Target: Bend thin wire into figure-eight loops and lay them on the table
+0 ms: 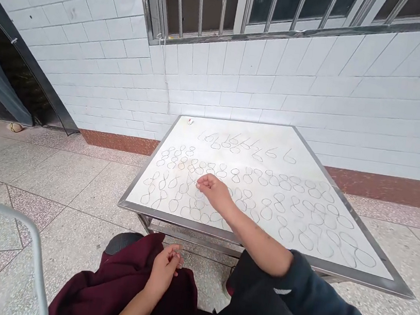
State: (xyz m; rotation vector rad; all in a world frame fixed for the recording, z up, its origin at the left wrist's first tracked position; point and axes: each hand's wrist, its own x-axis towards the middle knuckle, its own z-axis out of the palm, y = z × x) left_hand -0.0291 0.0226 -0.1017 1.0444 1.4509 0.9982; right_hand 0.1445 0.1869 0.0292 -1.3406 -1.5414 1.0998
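A white-topped table [233, 128] with a grey metal edge bears several rows of hand-drawn looping figures like 6s and 8s. Over its left-centre part is my right hand [213, 190], thumb and fingertips pinched together above the drawn loops. Whatever that pinch may hold is too small to make out. My left hand [166, 267] is low in front of the table, above the maroon cloth [130, 277] on my lap. Its fingers are curled in with the thumb against them, and what may be between them cannot be made out.
A small white and red object [190, 121] lies at the table's far left corner. Behind stands a white tiled wall [219, 88] with a barred window [212, 1]. A curved grey metal tube [32, 237] is at the lower left. An open doorway shows at far left.
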